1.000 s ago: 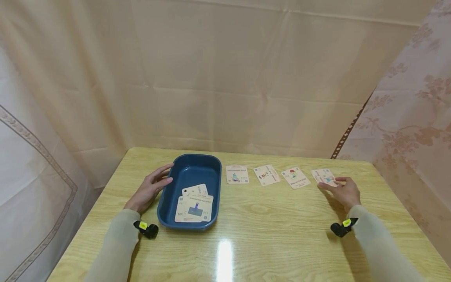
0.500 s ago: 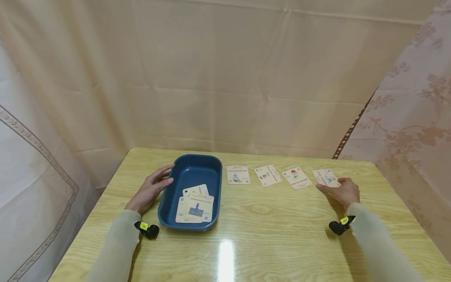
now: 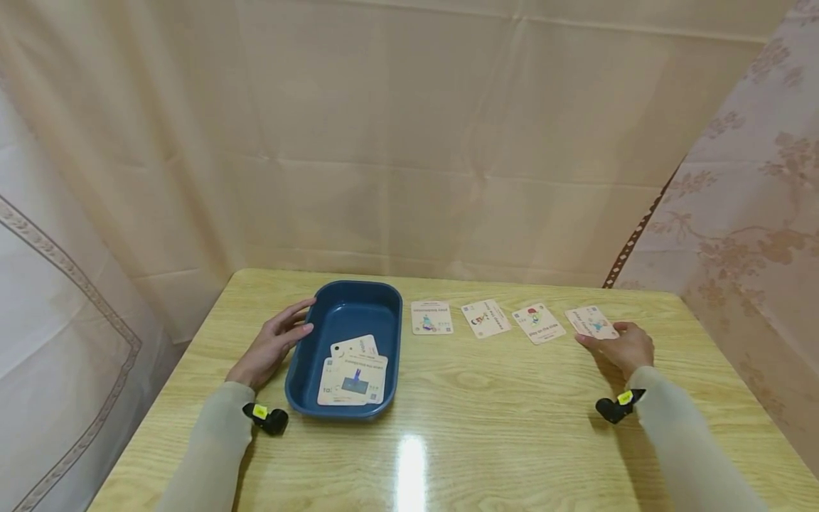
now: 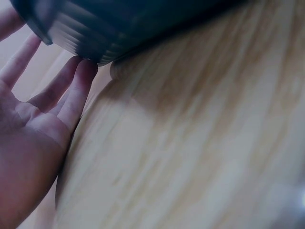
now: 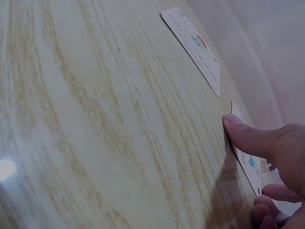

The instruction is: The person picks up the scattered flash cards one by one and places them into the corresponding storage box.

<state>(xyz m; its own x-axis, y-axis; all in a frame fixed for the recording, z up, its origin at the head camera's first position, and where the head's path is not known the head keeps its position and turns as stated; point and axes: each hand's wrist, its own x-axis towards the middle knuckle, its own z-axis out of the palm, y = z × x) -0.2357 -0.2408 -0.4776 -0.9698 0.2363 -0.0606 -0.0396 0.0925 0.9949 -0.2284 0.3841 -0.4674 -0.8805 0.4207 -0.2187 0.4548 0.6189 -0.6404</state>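
I watch the right hand [image 3: 623,350] pinch the rightmost card [image 3: 590,322], far right; the left hand [image 3: 271,343], spread, touches the blue tray [image 3: 355,314] at left (only left wrist shows me its ribbed outside [image 4: 82,33]).

Two hands [image 3: 271,346], one tray [image 3: 360,318], probably seven cards [image 3: 539,324]

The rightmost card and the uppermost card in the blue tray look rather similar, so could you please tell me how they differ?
The rightmost card is outside the blue tray, while the uppermost card lies inside it, overlapping other cards. The right hand grips the rightmost card; no hand touches the uppermost card. The rightmost card shows a light-blue picture, the uppermost card a dark board with purple above. Both are pale and picture-side up.
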